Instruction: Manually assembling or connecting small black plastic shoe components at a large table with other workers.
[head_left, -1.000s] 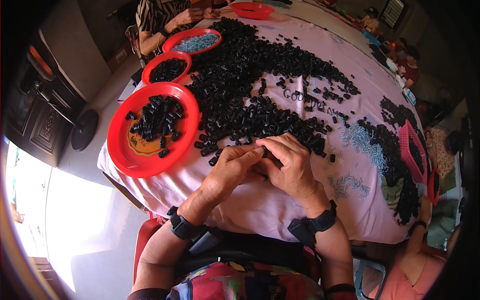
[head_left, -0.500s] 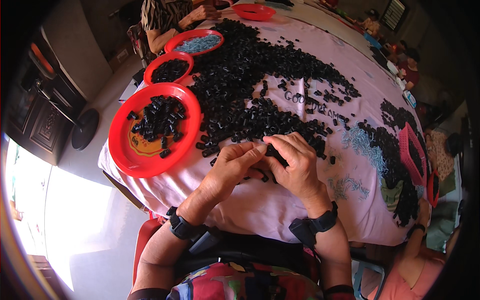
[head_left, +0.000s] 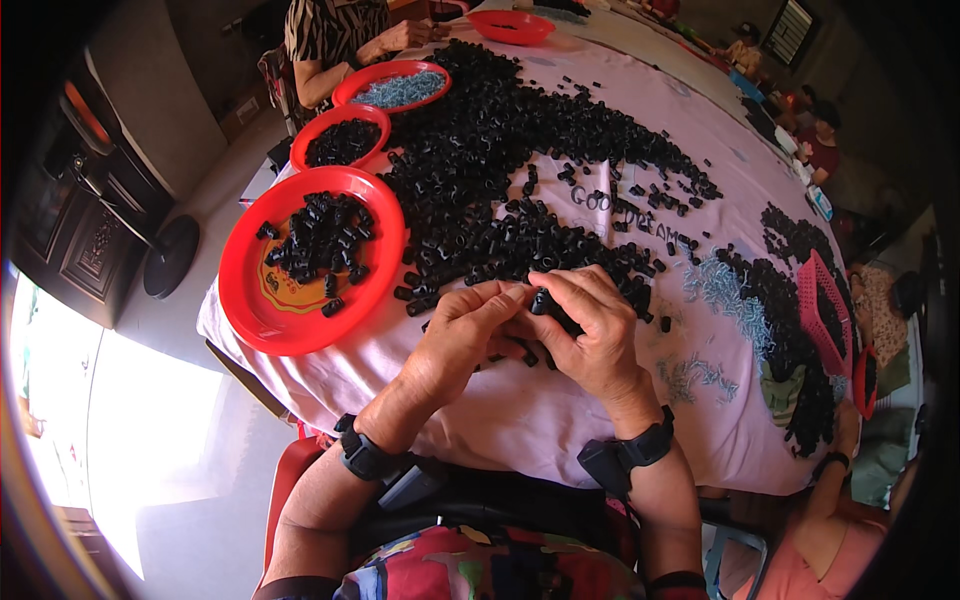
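Note:
My left hand (head_left: 462, 337) and my right hand (head_left: 590, 330) meet over the near edge of a table under a pink cloth (head_left: 520, 420). The right fingers pinch a small black cylindrical piece (head_left: 541, 300), and the left fingertips touch it from the other side. A wide heap of the same black pieces (head_left: 500, 190) spreads just beyond my hands. To my left stands a red plate (head_left: 262, 320) with several black pieces on it. Both wrists wear dark bands.
Two more red plates (head_left: 345, 125) sit farther back on the left, one with pale blue bits (head_left: 400, 90). Pale blue bits (head_left: 720, 290) and a pink basket (head_left: 822, 310) lie to the right. Other people sit at the far and right sides.
My hands have drawn slightly closer together over the same spot, with the left fingertips now on the black piece. The plates and the heap have not moved.

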